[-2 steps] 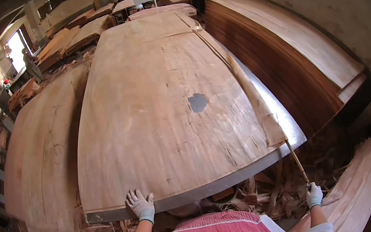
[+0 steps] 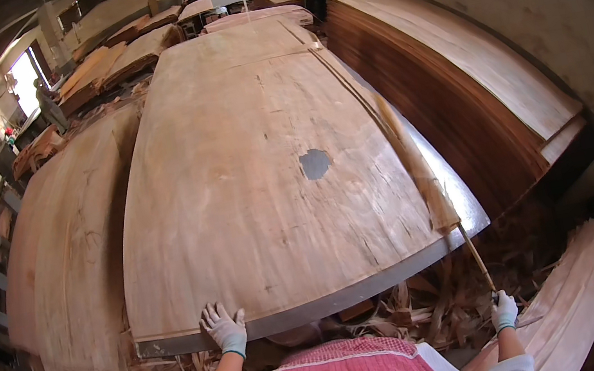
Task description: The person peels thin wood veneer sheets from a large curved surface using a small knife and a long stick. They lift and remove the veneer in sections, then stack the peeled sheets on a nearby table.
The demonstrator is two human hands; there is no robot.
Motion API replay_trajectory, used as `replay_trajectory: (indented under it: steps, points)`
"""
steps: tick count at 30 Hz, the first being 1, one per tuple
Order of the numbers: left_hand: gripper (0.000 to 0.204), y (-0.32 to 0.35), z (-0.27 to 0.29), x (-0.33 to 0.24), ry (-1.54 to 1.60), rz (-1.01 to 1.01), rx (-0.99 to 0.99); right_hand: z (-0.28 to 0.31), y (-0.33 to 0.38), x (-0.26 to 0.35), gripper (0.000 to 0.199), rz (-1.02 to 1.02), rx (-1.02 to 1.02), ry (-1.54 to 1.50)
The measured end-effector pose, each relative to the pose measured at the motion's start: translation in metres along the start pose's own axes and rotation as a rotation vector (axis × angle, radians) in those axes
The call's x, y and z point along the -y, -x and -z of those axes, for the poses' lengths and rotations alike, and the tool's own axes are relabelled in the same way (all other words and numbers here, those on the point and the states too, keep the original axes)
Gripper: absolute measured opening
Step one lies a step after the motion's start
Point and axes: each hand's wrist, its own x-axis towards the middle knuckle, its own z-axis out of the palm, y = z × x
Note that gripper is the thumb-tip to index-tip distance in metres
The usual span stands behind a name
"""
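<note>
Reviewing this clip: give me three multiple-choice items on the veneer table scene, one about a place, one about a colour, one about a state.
1. Where does the left hand rest?
A. on the near edge of the top veneer sheet
B. on the floor scraps
C. on the wall

2. What colour are the gloves?
A. black
B. whitish with green cuffs
C. red

3. What is the right hand doing?
A. hanging free
B. lying flat on the sheet
C. gripping a thin strip

Answers:
1. A, its fingers lie spread over the sheet's near edge.
2. B, both gloves look pale with greenish cuffs.
3. C, the strip runs from the closed hand up to the sheet's right corner.
</note>
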Motion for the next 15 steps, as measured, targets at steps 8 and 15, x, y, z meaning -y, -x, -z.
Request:
replay_trajectory:
  steps: [8,15]
  points:
    - [0.072,-0.001,0.007,-0.006,-0.006,-0.017,0.022,-0.017,0.025,0.165,0.024,0.209,0.052,-0.386]
    - [0.072,-0.001,0.008,-0.009,0.026,-0.005,0.032,-0.018,0.063,0.181,0.023,0.106,0.188,-0.614]
